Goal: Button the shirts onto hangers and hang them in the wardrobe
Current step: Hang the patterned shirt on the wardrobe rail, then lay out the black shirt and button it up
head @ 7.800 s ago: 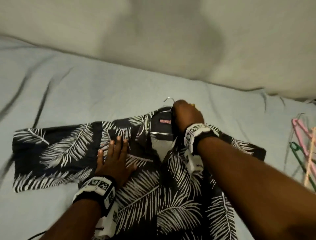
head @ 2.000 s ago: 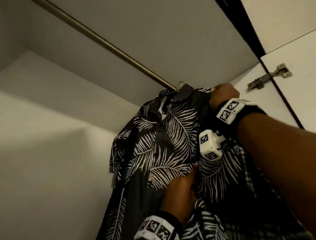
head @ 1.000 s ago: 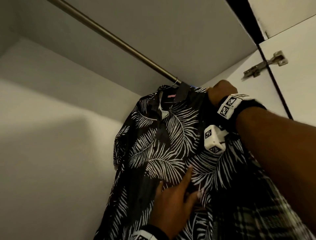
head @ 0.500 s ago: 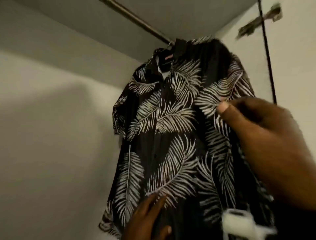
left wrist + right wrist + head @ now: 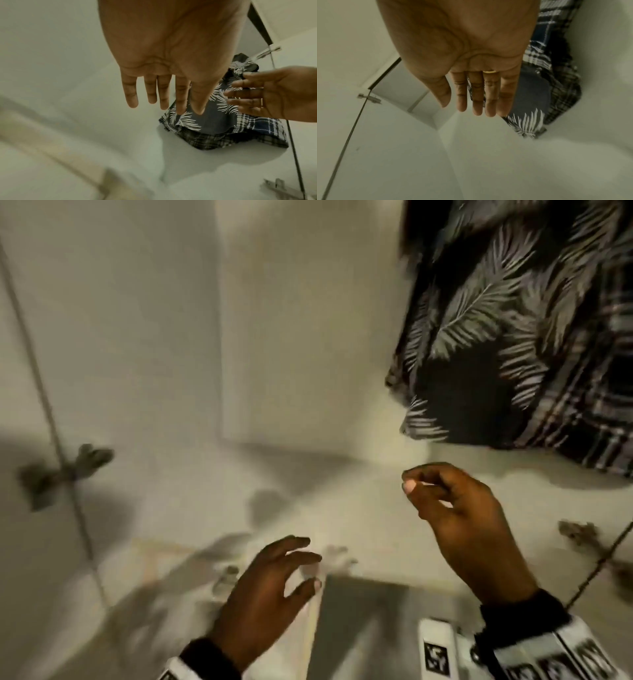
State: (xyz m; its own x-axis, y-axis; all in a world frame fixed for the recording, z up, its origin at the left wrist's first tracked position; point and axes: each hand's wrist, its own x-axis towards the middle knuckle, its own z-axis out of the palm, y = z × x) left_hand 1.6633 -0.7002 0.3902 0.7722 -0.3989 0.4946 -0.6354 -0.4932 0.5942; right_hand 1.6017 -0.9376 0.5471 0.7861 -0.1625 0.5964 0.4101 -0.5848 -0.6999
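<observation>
The black short-sleeved shirt with white palm-leaf print point(image 5: 479, 313) hangs inside the white wardrobe point(image 5: 308, 337), up and to the right of our hands, with a dark plaid shirt point(image 5: 589, 419) just behind it; our right hand point(image 5: 469, 518) hovers below its hem, fingers loosely bent and holding nothing, clear of the cloth; our left hand point(image 5: 263, 594) sits lower and further left, fingers spread and relaxed, also empty; a gold ring point(image 5: 489, 71) shows on the right hand.

I see open wardrobe floor point(image 5: 342, 508) from nine to twelve o'clock; the leaf-print shirt point(image 5: 479, 313) (plaid shirt point(image 5: 589, 419) behind) blocks one to two o'clock.
</observation>
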